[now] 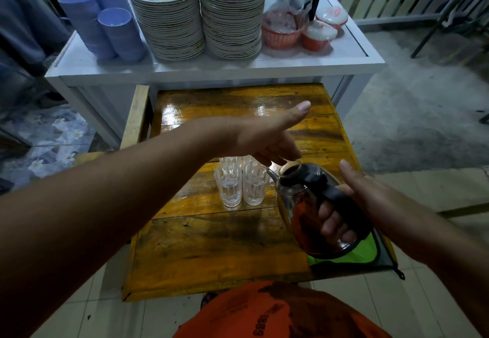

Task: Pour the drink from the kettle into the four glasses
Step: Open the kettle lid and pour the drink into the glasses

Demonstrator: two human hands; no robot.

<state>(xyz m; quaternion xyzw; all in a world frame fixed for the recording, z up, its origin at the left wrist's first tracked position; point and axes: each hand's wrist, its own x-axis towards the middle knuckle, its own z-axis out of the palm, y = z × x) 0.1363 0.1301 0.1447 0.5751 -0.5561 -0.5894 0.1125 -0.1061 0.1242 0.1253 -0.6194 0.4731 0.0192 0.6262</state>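
A glass kettle holding a dark reddish drink, with a black handle and lid, is tilted at the right of the wooden table. Its spout points left toward the glasses. My right hand is wrapped around the handle. My left hand reaches across from the left, thumb raised, with its fingertips on the rim at the kettle's top. Several clear glasses stand bunched together just left of the spout. The two front ones look empty; my left hand partly hides the rear ones.
A green mat lies under the kettle at the table's right edge. Behind the table, a white counter carries two tall plate stacks, blue cup stacks and red baskets. Concrete floor lies to the right.
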